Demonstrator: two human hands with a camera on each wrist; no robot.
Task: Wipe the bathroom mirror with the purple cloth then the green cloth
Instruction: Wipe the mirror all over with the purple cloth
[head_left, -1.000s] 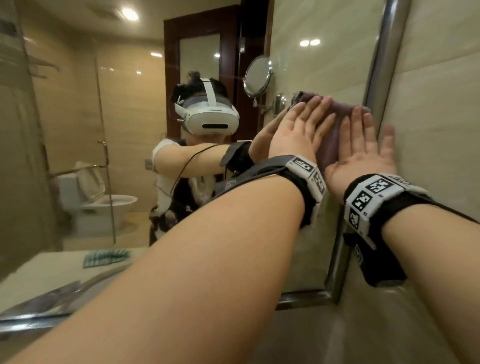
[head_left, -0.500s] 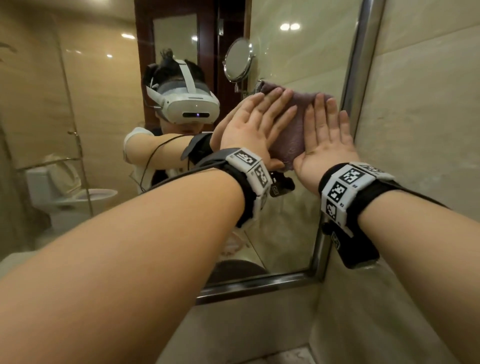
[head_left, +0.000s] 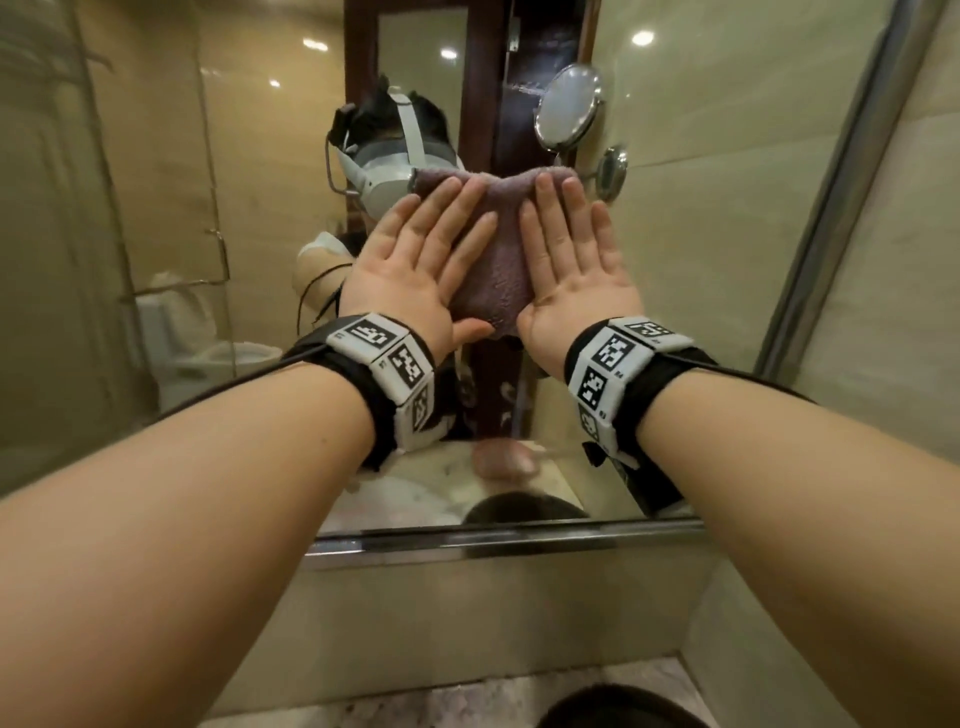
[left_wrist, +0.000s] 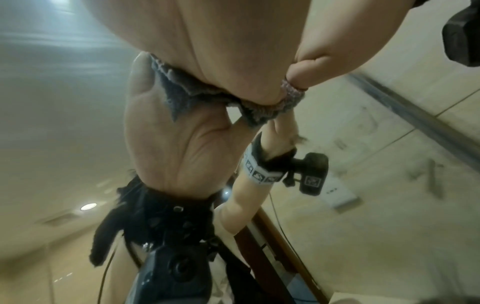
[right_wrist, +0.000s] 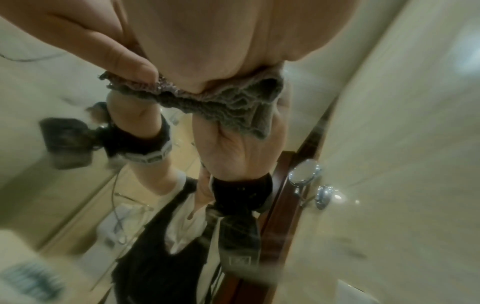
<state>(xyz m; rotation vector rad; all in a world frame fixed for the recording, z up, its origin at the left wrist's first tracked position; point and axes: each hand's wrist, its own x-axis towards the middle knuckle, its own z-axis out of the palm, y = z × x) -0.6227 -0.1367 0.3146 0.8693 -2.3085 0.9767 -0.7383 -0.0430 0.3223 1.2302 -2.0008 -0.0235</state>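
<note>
No readable writing. Both hands, left hand (head_left: 415, 260) and right hand (head_left: 571, 260), press flat, fingers straight, on the fuzzy terry purple cloth (head_left: 496, 270) against the glossy mirror (head_left: 727, 208).

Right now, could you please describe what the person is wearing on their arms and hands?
Both forearms are bare, with no sleeves or gloves. The left hand and right hand each sit above a black wrist strap carrying white blocks printed with black square markers. A thin black cable trails from the left strap.

Reflected toilet (head_left: 208, 338) beside round shaving mirror (head_left: 569, 106).
</note>
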